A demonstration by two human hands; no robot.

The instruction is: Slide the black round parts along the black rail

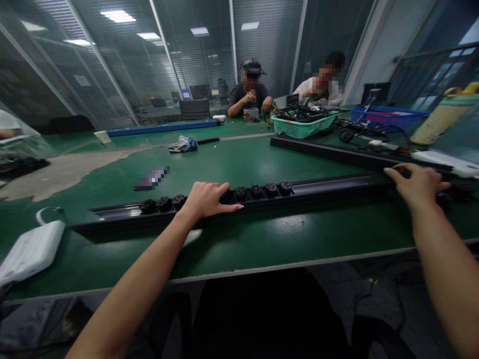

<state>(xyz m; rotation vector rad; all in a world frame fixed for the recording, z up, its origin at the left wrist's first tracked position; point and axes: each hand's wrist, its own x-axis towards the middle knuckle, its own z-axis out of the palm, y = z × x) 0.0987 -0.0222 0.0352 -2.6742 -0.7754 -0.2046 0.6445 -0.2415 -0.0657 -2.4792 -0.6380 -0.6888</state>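
A long black rail lies across the green table in front of me. Several small black round parts sit in a row in its channel. My left hand rests on the rail among these parts, fingers stretched flat toward the right. My right hand lies on the rail's right end, fingers curled over it and over a small dark part that I cannot make out.
A second black rail lies behind. A teal basket of cables, a blue tray and a yellowish bottle stand at the back right. A white box sits at the left. Two people work at the far side.
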